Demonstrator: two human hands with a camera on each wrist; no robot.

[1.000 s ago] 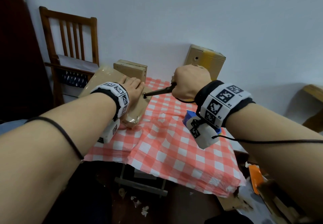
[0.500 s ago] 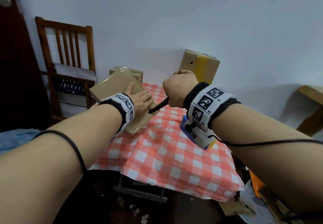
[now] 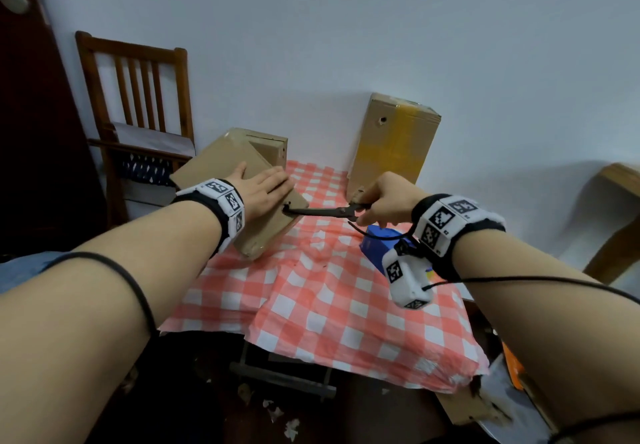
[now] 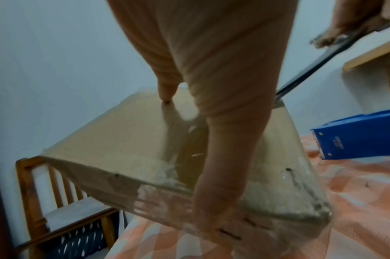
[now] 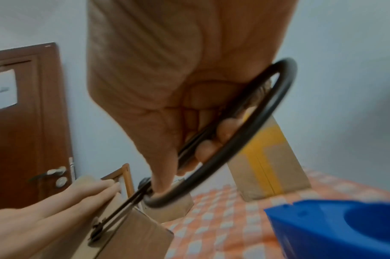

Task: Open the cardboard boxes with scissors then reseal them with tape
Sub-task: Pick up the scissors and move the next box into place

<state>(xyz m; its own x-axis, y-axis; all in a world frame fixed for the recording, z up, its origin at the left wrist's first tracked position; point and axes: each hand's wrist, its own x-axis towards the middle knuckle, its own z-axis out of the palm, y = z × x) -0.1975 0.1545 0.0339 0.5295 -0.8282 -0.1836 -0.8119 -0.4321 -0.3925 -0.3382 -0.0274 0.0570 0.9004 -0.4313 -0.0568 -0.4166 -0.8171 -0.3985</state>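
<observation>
Table under red-checked cloth; three cardboard boxes on it; blue tape dispenser too.

I see a flat brown cardboard box lying tilted at the checkered tablecloth's left edge, with the dark scissors (loop handles rightward) touching its right end. A blue tape dispenser sits right of that box, and a taller box with yellow tape stands behind.
</observation>
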